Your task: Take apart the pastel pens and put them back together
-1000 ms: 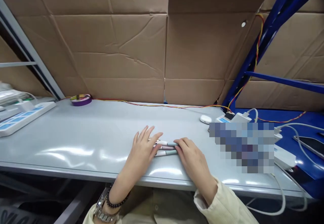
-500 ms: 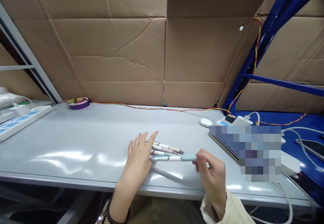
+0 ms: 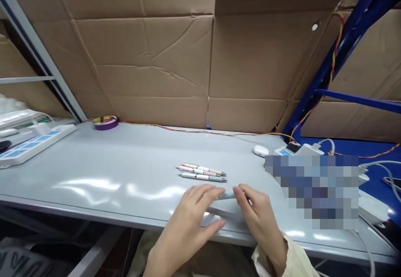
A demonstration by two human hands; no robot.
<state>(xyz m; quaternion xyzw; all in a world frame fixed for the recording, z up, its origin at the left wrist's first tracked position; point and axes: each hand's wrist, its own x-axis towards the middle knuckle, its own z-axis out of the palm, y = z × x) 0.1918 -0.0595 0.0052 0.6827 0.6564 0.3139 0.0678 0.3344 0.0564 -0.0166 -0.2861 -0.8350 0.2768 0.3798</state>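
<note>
Near the table's front edge, my right hand (image 3: 263,214) pinches one end of a light green pen (image 3: 227,195). My left hand (image 3: 191,218) is at the pen's other end, thumb apart from the fingers; the fingers cover that part of the pen, and whether they grip it is hard to tell. Behind the hands, three pens lie side by side on the table: a beige and white one (image 3: 203,168), a pink and white one (image 3: 198,171), and a green and white one (image 3: 203,177).
A purple tape roll (image 3: 105,123) sits at the back left, near a white power strip (image 3: 40,144). To the right are a white round case (image 3: 261,151), a blurred-out object (image 3: 313,189), chargers and cables. A thin twisted wire (image 3: 188,131) runs along the back edge.
My left hand has moved right and nearer, off the group of pens, to the held pen's left end. The held pen is now closer to the front edge, apart from the others. The view has shifted slightly.
</note>
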